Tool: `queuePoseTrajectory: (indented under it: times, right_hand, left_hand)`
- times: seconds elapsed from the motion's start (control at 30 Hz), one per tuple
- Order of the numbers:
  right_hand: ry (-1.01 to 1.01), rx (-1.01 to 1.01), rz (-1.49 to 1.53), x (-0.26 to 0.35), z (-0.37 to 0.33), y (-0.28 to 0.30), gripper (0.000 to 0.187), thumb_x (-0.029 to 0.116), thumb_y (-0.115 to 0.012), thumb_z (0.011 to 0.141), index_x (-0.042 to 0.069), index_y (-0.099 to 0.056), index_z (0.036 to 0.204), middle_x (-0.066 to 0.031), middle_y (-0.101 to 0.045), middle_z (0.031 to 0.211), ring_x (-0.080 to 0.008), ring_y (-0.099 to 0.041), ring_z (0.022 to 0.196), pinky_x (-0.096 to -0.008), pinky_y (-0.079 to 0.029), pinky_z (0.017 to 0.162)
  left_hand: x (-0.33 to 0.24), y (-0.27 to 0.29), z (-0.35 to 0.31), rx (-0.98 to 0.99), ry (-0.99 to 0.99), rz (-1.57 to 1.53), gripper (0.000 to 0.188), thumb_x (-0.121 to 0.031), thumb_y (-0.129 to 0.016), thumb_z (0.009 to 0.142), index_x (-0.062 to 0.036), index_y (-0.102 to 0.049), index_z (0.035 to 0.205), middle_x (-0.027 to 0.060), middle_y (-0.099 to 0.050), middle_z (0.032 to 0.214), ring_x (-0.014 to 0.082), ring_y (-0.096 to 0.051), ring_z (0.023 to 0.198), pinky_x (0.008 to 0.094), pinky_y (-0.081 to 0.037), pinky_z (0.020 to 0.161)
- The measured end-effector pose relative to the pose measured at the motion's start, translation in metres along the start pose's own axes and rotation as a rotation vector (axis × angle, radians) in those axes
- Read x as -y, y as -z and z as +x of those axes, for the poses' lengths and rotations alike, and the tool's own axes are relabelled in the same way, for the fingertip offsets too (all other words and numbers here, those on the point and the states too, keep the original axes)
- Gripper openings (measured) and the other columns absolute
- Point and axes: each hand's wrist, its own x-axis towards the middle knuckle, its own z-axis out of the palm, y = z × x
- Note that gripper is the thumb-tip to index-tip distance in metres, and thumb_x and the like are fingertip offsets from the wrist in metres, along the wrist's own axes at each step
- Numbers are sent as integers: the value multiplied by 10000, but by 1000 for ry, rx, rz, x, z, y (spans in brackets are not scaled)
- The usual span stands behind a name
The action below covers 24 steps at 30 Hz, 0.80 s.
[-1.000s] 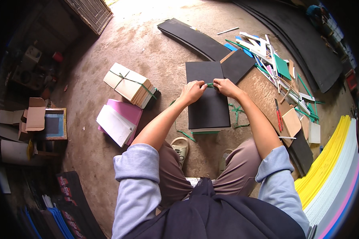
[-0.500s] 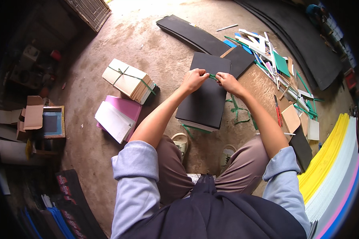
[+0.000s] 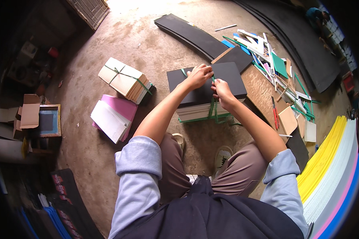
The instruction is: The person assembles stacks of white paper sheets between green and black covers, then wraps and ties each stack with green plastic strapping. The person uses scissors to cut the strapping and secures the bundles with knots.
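Note:
In front of my feet a stack of rectangular sheets (image 3: 201, 112) rests on the ground, its top sheet black and its edges pale with some green at the bottom. A green strap (image 3: 214, 109) runs over the top and hangs down the near side. My left hand (image 3: 199, 76) is closed on the strap above the stack's middle. Just to the right and nearer, my right hand (image 3: 222, 91) pinches the same strap, the fingertips partly hidden. More green strap shows on the top sheet to the left of my left hand.
To the left stands a stack of pale sheets (image 3: 121, 77) tied with dark string, beside pink and white sheets (image 3: 109, 119). At right lie a red-handled cutter (image 3: 275, 114) and a heap of coloured offcuts (image 3: 263, 51). Long black sheets (image 3: 191, 34) lie beyond.
The black-topped stack has turned sideways, so its long side now faces me. The strap now hangs down its near side. My right hand has moved lower, below my left.

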Motion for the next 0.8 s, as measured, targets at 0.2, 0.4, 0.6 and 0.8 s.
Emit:
queuePoseTrajectory:
  times: [0.2, 0.4, 0.6, 0.8]
  right_hand:
    - [-13, 63, -73, -14, 12, 3, 196, 232, -328, 941, 108, -451, 853, 17, -456, 760, -77, -415, 658, -240, -350, 556]
    - [3, 217, -91, -10, 21, 13, 229, 180, -347, 923, 27, -511, 878, -26, -553, 750, -74, -444, 569, -246, -390, 498]
    - [154, 208, -384, -3, 16, 30, 230, 178, -429, 897, 29, -602, 879, -38, -615, 814, -75, -491, 584, -230, -416, 529]
    - [180, 190, -472, -9, 23, 41, 211, 179, -449, 891, 41, -607, 897, -13, -610, 769, -75, -511, 602, -223, -408, 532]
  left_hand:
    - [1, -12, -2, -8, 36, 86, 273, -361, -448, 871, -142, -558, 990, 62, -534, 983, 265, -518, 962, 492, -330, 764]
    - [1, 2, -11, -48, 25, 220, 274, -365, -480, 862, -148, -506, 1028, 101, -560, 989, 255, -543, 949, 488, -308, 827]
    - [8, 54, -40, -139, -117, 712, 219, -341, -565, 816, -137, -577, 896, 48, -599, 840, 193, -575, 866, 409, -308, 834]
    - [22, 107, -78, -174, 170, 769, 312, -417, -544, 803, -117, -628, 834, 50, -628, 834, 210, -548, 925, 471, -275, 890]
